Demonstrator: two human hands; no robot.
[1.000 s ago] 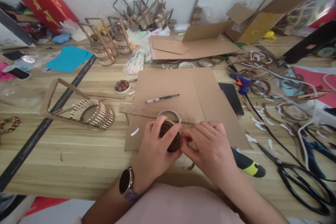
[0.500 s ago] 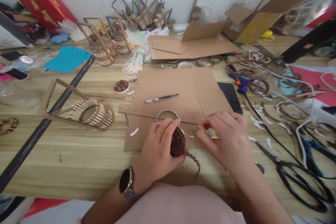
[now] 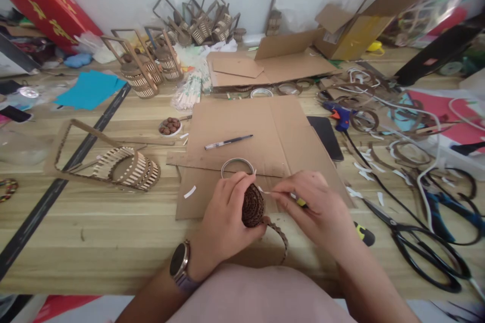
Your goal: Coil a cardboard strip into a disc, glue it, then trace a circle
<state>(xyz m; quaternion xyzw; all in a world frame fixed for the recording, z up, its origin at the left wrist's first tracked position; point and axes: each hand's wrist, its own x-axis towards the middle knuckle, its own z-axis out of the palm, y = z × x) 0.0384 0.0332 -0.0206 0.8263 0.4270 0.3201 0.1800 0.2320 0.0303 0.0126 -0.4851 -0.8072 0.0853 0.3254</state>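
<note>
Coil [image 3: 252,207], brown and ridged, just below the centre of the frame; its loose end [image 3: 280,234] curves toward the lower edge. The left hand [image 3: 227,212] grips the coil, fingers wrapped over its left side and hiding that part. The right hand [image 3: 318,207], right of centre, pinches a thin white strip [image 3: 266,192] between thumb and forefinger; the strip reaches the coil's upper right edge, though whether it is fastened there cannot be told.

Just behind the coil lies a ring [image 3: 238,159], its near side hidden by the left hand. Both the ring and, farther up, a pen [image 3: 228,142] rest on the cardboard [image 3: 242,116]. The right hand and forearm partly cover a knife [image 3: 364,233] with a yellow and black handle. Toward the lower right lie scissors [image 3: 394,224], points facing the cardboard, with pliers [image 3: 439,212] just beyond; higher up is a glue gun [image 3: 338,115], its cord running down past paper scraps [image 3: 366,175]. At left, a basket [image 3: 136,169] lies on its side below a bowl [image 3: 169,134] of brown balls.
</note>
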